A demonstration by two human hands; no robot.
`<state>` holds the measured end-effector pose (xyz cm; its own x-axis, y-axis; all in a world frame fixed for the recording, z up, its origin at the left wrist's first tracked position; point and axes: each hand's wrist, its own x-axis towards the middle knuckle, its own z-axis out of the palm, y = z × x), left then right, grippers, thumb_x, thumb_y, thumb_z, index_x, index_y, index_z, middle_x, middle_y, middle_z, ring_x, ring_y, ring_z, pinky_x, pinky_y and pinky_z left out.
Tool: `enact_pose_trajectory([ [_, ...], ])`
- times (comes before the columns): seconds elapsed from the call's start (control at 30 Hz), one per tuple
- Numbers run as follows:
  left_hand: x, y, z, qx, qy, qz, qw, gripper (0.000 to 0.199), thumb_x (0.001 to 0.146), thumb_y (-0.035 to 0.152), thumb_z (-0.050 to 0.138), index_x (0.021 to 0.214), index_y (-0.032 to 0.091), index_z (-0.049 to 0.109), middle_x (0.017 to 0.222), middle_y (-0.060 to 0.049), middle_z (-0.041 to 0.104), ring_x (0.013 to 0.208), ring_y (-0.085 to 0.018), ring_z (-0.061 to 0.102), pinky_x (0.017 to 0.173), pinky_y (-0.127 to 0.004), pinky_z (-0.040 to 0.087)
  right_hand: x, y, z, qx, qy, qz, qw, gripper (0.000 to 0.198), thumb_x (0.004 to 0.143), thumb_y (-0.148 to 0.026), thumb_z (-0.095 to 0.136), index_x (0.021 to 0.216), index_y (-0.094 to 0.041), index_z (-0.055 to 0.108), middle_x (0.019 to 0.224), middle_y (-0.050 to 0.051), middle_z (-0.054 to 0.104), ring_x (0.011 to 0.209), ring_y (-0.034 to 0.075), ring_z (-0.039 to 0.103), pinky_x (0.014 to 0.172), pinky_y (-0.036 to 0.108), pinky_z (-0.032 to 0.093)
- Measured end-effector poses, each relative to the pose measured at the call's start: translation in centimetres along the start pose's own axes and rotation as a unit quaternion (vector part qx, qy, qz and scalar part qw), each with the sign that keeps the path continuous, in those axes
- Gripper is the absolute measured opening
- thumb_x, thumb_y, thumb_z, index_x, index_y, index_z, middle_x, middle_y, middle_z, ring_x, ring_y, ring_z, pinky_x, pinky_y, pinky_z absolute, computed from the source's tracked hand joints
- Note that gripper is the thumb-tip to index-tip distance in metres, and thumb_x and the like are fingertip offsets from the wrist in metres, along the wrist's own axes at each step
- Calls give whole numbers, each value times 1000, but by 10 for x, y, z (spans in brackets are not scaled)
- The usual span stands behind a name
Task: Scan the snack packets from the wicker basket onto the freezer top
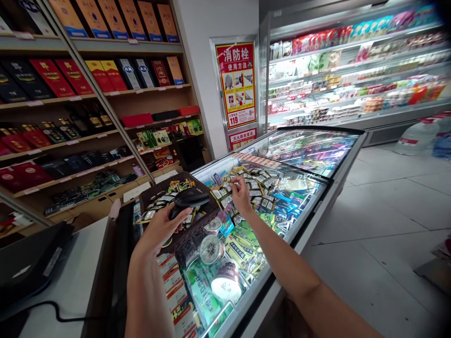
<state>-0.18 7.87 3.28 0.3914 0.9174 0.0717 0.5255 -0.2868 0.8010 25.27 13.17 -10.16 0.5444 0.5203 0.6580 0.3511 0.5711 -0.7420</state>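
My left hand [160,230] is wrapped around the handle of a black handheld barcode scanner [192,197], above a dark brown woven basket [186,240]. Small packets with white labels and gold-and-dark edges [155,205] lie in the basket. Just right of the scanner, my right hand [241,196] pinches one small packet [222,194] between thumb and fingertips; its barcode label faces up. Many similar packets [262,182] are spread beyond that hand on the glass top of a freezer chest [306,183].
Through the freezer glass show ice cream tubs [211,249] and green bags [243,249]. Wooden shelves of boxed goods [45,77] stand at left, above a counter [79,267] with a black device [35,265]. A lit display fridge [352,80] and water jugs [419,136] are at right.
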Motion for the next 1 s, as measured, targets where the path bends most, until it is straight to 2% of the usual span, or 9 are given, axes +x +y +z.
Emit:
enact_pose_trajectory([
  [0.1, 1, 0, 3, 2, -14, 1, 1000, 46, 71, 63, 70, 74, 19, 60, 62, 3, 56, 57, -14, 52, 56, -26, 38, 0, -3, -2, -65, 6, -49, 997, 8, 90, -26, 45, 83, -23, 48, 82, 3, 58, 76, 17, 56, 75, 30, 47],
  [0.2, 1, 1, 4, 0, -23, -2, 1000, 45, 69, 63, 72, 73, 19, 59, 59, 3, 55, 56, -14, 52, 55, -25, 37, 1, -5, -3, -77, 12, -77, 994, 13, 91, -26, 41, 80, -24, 48, 81, 3, 58, 79, 18, 57, 78, 31, 47],
  [0.4, -1, 2, 0, 28, -42, -14, 999, 47, 68, 66, 70, 73, 21, 59, 58, 3, 54, 53, -14, 49, 53, -25, 35, 2, -6, -3, -60, -46, -35, 997, 14, 91, -30, 41, 84, -24, 51, 87, 6, 61, 83, 20, 58, 80, 33, 48],
  [0.53, -2, 2, -1, 39, -29, -12, 999, 48, 70, 68, 67, 74, 21, 59, 55, 4, 52, 53, -15, 48, 52, -26, 34, 2, -8, -3, -64, -69, -39, 995, 15, 91, -30, 41, 84, -24, 53, 87, 6, 61, 84, 20, 57, 84, 34, 48],
  [0.83, -3, 2, 0, 59, -33, -5, 998, 44, 75, 64, 66, 73, 21, 59, 54, 4, 53, 53, -14, 47, 53, -26, 34, 3, -9, -4, -50, -67, -68, 994, 14, 91, -27, 41, 83, -24, 52, 85, 6, 59, 82, 20, 57, 81, 32, 47],
  [1.0, -1, 0, -1, 61, -38, -2, 997, 47, 74, 68, 64, 72, 21, 59, 54, 3, 54, 53, -14, 49, 52, -26, 34, 2, 4, -3, -93, -58, -30, 994, 15, 92, -25, 40, 88, -23, 54, 92, 7, 59, 89, 21, 56, 85, 34, 46],
])
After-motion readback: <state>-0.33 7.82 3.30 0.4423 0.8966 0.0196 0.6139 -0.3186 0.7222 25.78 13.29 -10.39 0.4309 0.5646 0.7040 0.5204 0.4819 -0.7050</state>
